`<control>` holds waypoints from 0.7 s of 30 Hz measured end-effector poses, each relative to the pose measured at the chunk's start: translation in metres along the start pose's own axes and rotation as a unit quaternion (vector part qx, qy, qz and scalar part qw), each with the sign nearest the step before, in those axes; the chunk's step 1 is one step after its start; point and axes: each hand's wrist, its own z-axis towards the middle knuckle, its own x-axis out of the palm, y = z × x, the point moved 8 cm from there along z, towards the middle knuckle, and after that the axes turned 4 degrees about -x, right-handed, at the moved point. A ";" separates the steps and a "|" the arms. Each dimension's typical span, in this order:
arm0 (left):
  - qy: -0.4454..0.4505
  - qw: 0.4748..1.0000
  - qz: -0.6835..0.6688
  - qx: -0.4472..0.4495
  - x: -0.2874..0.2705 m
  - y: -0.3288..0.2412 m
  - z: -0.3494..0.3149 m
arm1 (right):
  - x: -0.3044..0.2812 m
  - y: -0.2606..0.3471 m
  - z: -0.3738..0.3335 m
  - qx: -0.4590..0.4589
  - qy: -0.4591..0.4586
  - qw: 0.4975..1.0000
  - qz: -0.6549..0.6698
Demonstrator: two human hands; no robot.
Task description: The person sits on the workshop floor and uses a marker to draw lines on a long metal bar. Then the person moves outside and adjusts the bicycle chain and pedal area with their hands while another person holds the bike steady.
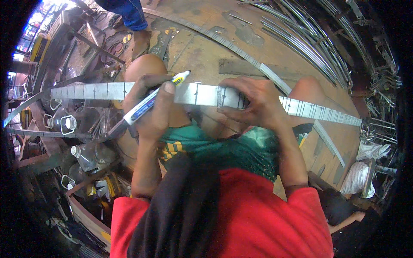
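A long silvery metal bar (198,93) with dark cross lines spans the view from left to right above my knees. My left hand (152,105) is closed around a white and blue marker pen (144,105), which slants up to the right across the bar. That hand also rests against the bar. Further right, my right hand (254,101) grips the bar from above and below, thumb and fingers bent around it. Between its fingertips a short metal piece (220,97) lies against the bar, partly hidden by the fingers.
Another marked strip (219,39) lies on the brown floor ahead. Bundles of metal rods (301,43) lie at the far right. Plastic jugs (88,155) and a metal frame stand at left. A person's leg in blue jeans (129,15) shows at the top.
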 end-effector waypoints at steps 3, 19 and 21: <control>0.028 0.999 0.019 0.026 0.018 -0.004 -0.001 | 0.001 0.007 -0.008 0.015 0.002 0.999 -0.028; 0.056 0.998 -0.014 0.010 0.027 0.002 -0.001 | 0.010 0.017 -0.018 0.072 -0.034 0.993 -0.087; 0.058 0.998 -0.015 0.007 0.025 0.003 -0.003 | 0.008 0.018 -0.018 0.062 -0.059 0.993 -0.084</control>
